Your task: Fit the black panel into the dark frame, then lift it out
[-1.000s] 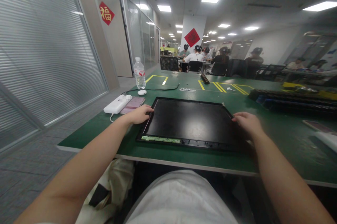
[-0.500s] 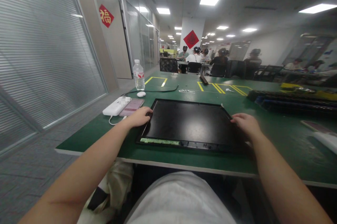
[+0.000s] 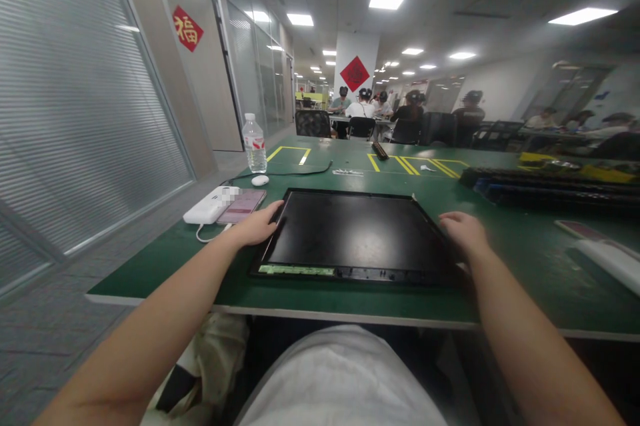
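Note:
A flat black display panel (image 3: 350,229) lies face up on the green table in front of me. A green strip runs along the left part of its near edge. My left hand (image 3: 256,226) is closed on the panel's left edge, its fingertips partly hidden by the frame. Beside the right edge is my right hand (image 3: 466,234), its fingers loosely bent and slightly apart from the frame, holding nothing that I can see.
Left of the panel are a white power bank (image 3: 207,205), a phone (image 3: 243,206), a small white case (image 3: 260,181) and a water bottle (image 3: 255,146). Long dark strips (image 3: 540,187) are piled at the right. Another phone (image 3: 580,231) lies nearer. People sit at tables behind.
My right hand has come off the panel's right edge, while my left hand stays at the left edge. The view has shifted slightly to the right.

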The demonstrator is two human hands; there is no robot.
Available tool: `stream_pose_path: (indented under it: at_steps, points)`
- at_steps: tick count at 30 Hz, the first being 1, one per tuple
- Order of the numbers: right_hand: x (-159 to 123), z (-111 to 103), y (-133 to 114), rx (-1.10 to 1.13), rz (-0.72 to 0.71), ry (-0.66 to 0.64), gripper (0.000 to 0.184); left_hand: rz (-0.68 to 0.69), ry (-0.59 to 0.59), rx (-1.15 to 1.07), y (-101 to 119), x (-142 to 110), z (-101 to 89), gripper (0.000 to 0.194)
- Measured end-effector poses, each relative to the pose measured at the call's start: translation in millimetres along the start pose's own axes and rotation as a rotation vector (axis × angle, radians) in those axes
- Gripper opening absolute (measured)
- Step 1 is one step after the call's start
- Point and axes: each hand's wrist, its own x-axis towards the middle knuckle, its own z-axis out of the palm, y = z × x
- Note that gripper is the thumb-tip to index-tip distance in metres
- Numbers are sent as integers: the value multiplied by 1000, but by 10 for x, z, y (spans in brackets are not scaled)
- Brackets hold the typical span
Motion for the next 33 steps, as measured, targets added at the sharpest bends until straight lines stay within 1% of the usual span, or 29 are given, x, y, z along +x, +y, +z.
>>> stream_pose_path:
  at_steps: [4,8,12,15,20,24,28,33]
  points:
    - [11,42,9,17,-17,-59,26,19,-3,-131,-34,14,-7,74]
    - [53,78,49,34,-26,-88,27,15,-1,-401,-30,20,3,76]
    - [113,113,119,93,-18,-96,25,-49,-2,-710,68,-5,-3,79]
    - [123,121,140,97,-19,-89,24,-87,64,-857,185,-40,-35,77]
    - [83,90,97,62,-19,-76,22,-181,150,-950,345,-96,-101,75]
    - [87,88,96,65,-17,-75,21,-229,222,-1033,389,-93,-107,73]
    - [94,104,112,73,-37,-82,20,-261,296,-1051,339,-32,-71,58]
    - [42,101,67,76,-24,-120,21,-343,353,-940,216,68,-33,38]
